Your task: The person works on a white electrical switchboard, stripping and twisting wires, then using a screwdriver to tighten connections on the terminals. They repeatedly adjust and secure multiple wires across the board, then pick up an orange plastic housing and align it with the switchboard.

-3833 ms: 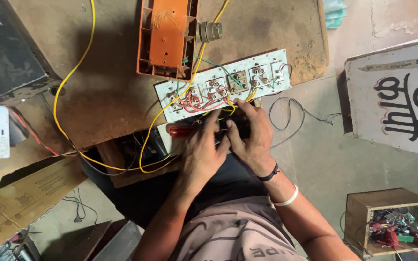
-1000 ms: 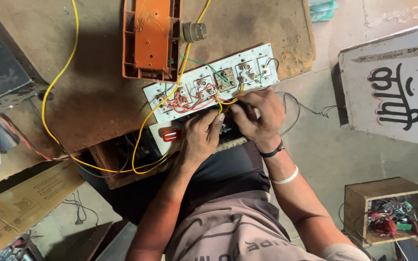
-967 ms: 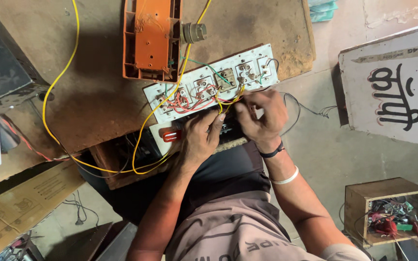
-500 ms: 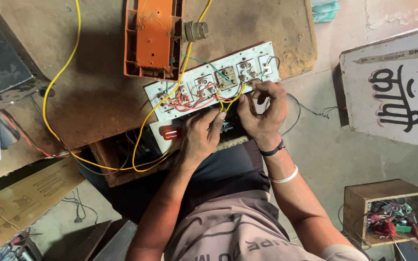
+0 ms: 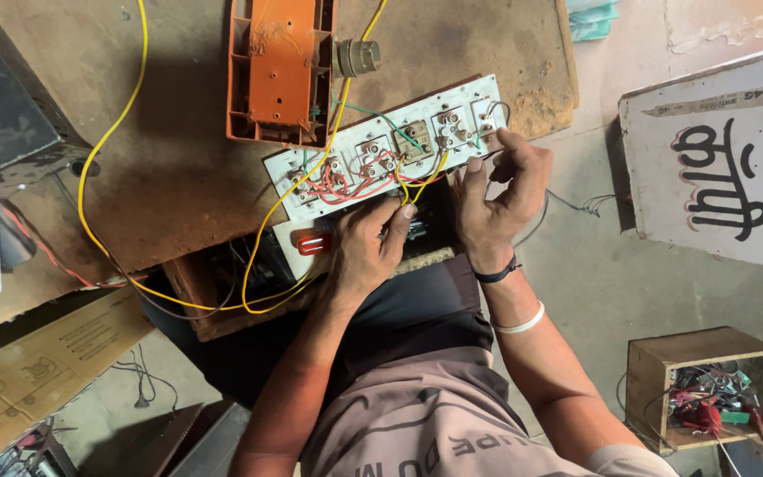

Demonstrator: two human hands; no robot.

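White switchboard (image 5: pixel 390 146) lies back-up at the desk (image 5: pixel 178 159) edge, terminals and red wires exposed. Left hand (image 5: pixel 368 252) below it, fingers pinched on a yellow wire (image 5: pixel 262 234). Right hand (image 5: pixel 496 199) at the board's right end, fingers closed on a thin wire (image 5: pixel 498 110). Orange casing (image 5: pixel 280 71) just above the board.

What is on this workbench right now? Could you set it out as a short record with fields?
Setting: a worn brown worktop, seen from above
Main item: white switchboard panel, back side up, with red, yellow and green wires
Left hand: at the panel's near edge, fingertips by the yellow wires
Right hand: fingers on the panel's right end
Behind it: orange plastic casing
Across the top: long yellow wire
Lower right: wooden box of small parts
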